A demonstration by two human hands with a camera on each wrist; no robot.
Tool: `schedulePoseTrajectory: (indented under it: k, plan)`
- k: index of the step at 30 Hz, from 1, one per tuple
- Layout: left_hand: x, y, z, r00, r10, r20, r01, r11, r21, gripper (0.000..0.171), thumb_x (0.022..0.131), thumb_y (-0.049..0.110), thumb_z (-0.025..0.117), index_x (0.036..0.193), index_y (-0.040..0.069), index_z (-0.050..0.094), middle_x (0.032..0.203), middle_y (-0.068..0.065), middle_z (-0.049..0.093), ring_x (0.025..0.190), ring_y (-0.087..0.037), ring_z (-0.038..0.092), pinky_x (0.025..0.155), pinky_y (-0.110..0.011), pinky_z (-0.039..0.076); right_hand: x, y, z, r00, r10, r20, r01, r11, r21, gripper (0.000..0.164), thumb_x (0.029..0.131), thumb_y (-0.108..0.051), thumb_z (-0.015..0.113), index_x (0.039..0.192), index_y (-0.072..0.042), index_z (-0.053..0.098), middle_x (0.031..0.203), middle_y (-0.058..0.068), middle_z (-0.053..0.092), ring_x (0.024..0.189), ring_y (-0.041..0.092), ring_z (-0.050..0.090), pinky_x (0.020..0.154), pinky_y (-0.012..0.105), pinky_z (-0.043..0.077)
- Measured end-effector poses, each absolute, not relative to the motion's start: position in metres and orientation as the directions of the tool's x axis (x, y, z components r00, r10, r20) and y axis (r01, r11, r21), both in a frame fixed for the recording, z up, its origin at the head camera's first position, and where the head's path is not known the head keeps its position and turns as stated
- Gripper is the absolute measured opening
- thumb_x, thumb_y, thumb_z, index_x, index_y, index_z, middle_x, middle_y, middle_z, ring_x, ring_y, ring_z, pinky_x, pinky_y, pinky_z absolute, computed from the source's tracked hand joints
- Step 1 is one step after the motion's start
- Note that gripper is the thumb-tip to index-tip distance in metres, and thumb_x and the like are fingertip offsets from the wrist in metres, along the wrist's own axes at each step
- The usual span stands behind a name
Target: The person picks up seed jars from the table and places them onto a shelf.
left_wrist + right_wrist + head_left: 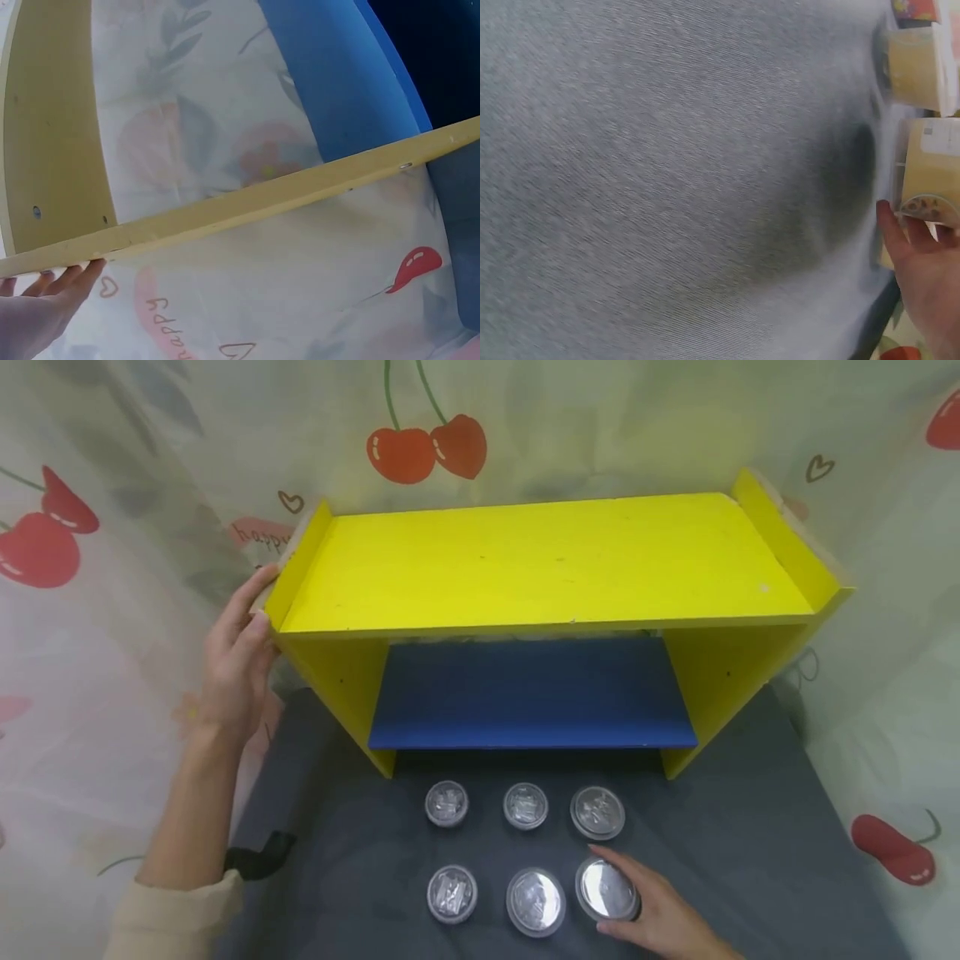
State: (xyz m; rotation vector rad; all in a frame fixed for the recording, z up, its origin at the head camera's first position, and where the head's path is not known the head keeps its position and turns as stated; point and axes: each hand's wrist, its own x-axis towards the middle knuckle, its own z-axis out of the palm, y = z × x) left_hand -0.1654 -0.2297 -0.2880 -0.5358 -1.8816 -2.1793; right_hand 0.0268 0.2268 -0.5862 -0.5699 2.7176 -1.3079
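Observation:
A small yellow shelf unit (pixel 525 564) with a blue middle board (pixel 532 693) stands upright at the back of the cloth-covered table. My left hand (pixel 236 664) holds the upper left end of the unit, thumb at the front and fingers behind; in the left wrist view its fingertips (pixel 91 268) lie against the side panel's edge. At the near right, my right hand (pixel 663 914) grips a round plastic tub (pixel 606 889) with a clear, shiny lid, thumb and fingers on opposite sides. In the right wrist view this tub (pixel 934 169) shows yellowish sides and a white label.
Several similar round tubs stand in two rows before the shelf, among them a back-left tub (pixel 447 803) and a front-middle tub (pixel 536 902). Dark grey cloth (pixel 337 827) covers the table. A cherry-print curtain (pixel 585 427) hangs behind and at both sides.

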Motion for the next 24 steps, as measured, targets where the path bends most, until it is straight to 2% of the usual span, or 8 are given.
schedulePoseTrajectory:
  k: [3, 7, 10, 14, 16, 24]
  plan:
    - [-0.168, -0.23, -0.287, -0.904, 0.076, 0.42, 0.405, -0.16, 0.9, 0.051, 0.1, 0.018, 0.054, 0.148, 0.006, 0.044, 0.103, -0.012, 0.065, 0.097, -0.022, 0.06, 0.092, -0.027, 0.048, 0.022, 0.226, -0.579, -0.92, -0.368, 0.135, -0.329, 0.538, -0.776, 0.096, 0.068, -0.029, 0.092, 0.15, -0.019, 0.043, 0.145, -0.002, 0.052, 0.128, 0.017, 0.052, 0.102, 0.023, 0.041]
    - [-0.17, -0.228, -0.285, -0.905, 0.067, 0.421, 0.408, -0.145, 0.901, 0.05, 0.1, 0.018, 0.054, 0.147, 0.006, 0.044, 0.098, -0.011, 0.067, 0.092, -0.02, 0.061, 0.091, -0.027, 0.048, 0.014, 0.224, -0.568, -0.912, -0.371, 0.173, -0.352, 0.492, -0.796, 0.097, 0.066, -0.023, 0.093, 0.15, -0.016, 0.043, 0.144, 0.002, 0.054, 0.128, 0.016, 0.053, 0.103, 0.016, 0.035]
    - [-0.171, -0.225, -0.282, -0.91, 0.062, 0.411, 0.4, -0.141, 0.906, 0.051, 0.1, 0.017, 0.055, 0.148, 0.006, 0.043, 0.12, -0.014, 0.063, 0.101, -0.022, 0.061, 0.092, -0.025, 0.048, 0.01, 0.222, -0.56, -0.902, -0.384, 0.197, -0.376, 0.473, -0.797, 0.096, 0.066, -0.023, 0.093, 0.149, -0.015, 0.044, 0.144, 0.003, 0.054, 0.128, 0.016, 0.053, 0.104, 0.015, 0.034]
    - [-0.174, -0.218, -0.277, -0.919, 0.055, 0.391, 0.382, -0.12, 0.916, 0.052, 0.1, 0.019, 0.054, 0.149, 0.009, 0.042, 0.151, -0.013, 0.039, 0.122, -0.027, 0.051, 0.095, -0.023, 0.046, 0.006, 0.219, -0.549, -0.887, -0.41, 0.214, -0.399, 0.446, -0.801, 0.093, 0.069, -0.024, 0.092, 0.148, -0.011, 0.044, 0.143, 0.006, 0.055, 0.127, 0.016, 0.053, 0.104, 0.015, 0.033]
    - [-0.175, -0.216, -0.276, -0.924, 0.049, 0.379, 0.373, -0.107, 0.922, 0.052, 0.1, 0.021, 0.053, 0.15, 0.009, 0.042, 0.155, -0.012, 0.034, 0.127, -0.029, 0.046, 0.096, -0.023, 0.045, 0.004, 0.217, -0.541, -0.886, -0.415, 0.208, -0.397, 0.445, -0.803, 0.093, 0.069, -0.026, 0.092, 0.148, -0.012, 0.044, 0.142, 0.005, 0.055, 0.126, 0.014, 0.053, 0.104, 0.016, 0.034]
    - [-0.177, -0.218, -0.275, -0.944, 0.043, 0.328, 0.324, -0.077, 0.943, 0.053, 0.103, 0.03, 0.049, 0.152, 0.014, 0.039, 0.158, -0.006, 0.03, 0.139, -0.029, 0.035, 0.108, -0.026, 0.037, -0.011, 0.208, -0.502, -0.846, -0.485, 0.22, -0.453, 0.439, -0.776, 0.09, 0.074, -0.037, 0.088, 0.148, -0.015, 0.044, 0.144, 0.003, 0.054, 0.127, 0.019, 0.053, 0.106, 0.025, 0.037]
